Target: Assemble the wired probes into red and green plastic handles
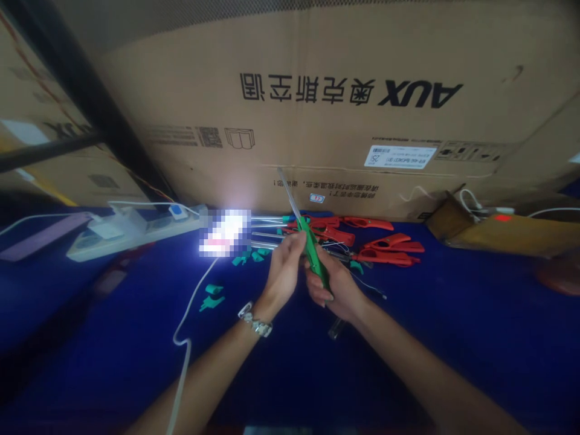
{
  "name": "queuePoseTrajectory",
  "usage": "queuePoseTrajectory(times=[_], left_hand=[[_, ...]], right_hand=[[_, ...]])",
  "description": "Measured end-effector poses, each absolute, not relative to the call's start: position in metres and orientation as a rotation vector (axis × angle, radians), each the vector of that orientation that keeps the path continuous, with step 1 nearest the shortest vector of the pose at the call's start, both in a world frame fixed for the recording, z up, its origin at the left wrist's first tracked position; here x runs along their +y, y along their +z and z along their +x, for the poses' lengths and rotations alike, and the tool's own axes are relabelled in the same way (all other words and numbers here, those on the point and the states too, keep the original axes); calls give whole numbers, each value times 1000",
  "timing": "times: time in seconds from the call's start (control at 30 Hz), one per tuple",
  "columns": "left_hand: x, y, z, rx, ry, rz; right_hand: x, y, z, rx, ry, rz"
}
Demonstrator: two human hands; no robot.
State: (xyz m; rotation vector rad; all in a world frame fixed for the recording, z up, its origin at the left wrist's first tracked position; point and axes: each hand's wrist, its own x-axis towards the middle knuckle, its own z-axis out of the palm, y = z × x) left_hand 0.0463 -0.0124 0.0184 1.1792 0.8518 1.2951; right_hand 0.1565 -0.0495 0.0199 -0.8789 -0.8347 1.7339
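A green long-necked lighter (316, 261) with a thin silver tube (289, 192) is held up over the blue table, its tube tilted away and to the left. My right hand (338, 281) wraps round the green handle. The fingers of my left hand (287, 263), closed, pinch the handle's front end near the tube. Behind my hands lie several red lighter handle pieces (392, 243) and silver tubes (267, 222). Small green plastic pieces (212, 302) are scattered to the left of my left hand. My palms hide part of the handle.
A bright, blurred-out screen or lamp (226, 232) sits beside a white power strip (140, 232), with a white cable (196, 290) running toward me. A large cardboard box (317, 133) stands behind the blue table (281, 374). At right is a wooden block (448, 220) with white cables.
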Motion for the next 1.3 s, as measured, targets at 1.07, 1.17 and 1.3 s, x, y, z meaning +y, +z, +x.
queuePoseTrajectory(times=[1.07,1.17,1.3], left_hand=[[-14,33,9,993,620,2508],[-14,32,6,1001,669,2467],[-16,32,6,1110,705,2487]], right_hand=[[-29,32,168,-1096,1092,-966],[-31,26,165,-1060,1072,-948],[-30,22,162,-989,1043,-924]])
